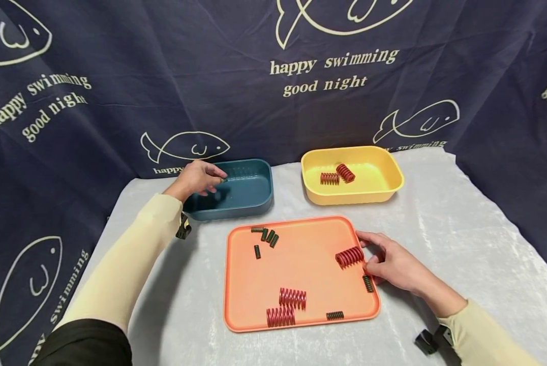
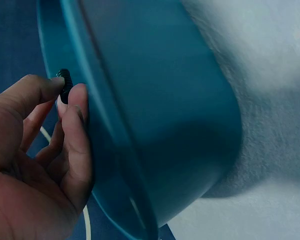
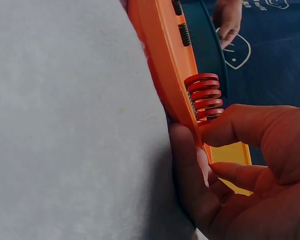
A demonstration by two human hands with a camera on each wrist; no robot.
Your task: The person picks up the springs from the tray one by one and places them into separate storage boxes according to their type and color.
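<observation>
My left hand is over the blue bin, pinching a small dark green spring between thumb and fingertips. At the right edge of the orange tray, my right hand grips the rim, thumb above and a finger outside it. Close to that thumb lies a thick red spring; whether they touch I cannot tell. A small dark spring lies just below the right hand. Two more red springs lie near the tray's front edge, with a small dark spring to their right.
Several small green springs are grouped at the tray's upper left. Behind the tray, a yellow bin holds two red springs. A grey cloth covers the table, and a dark blue fish-print curtain hangs behind.
</observation>
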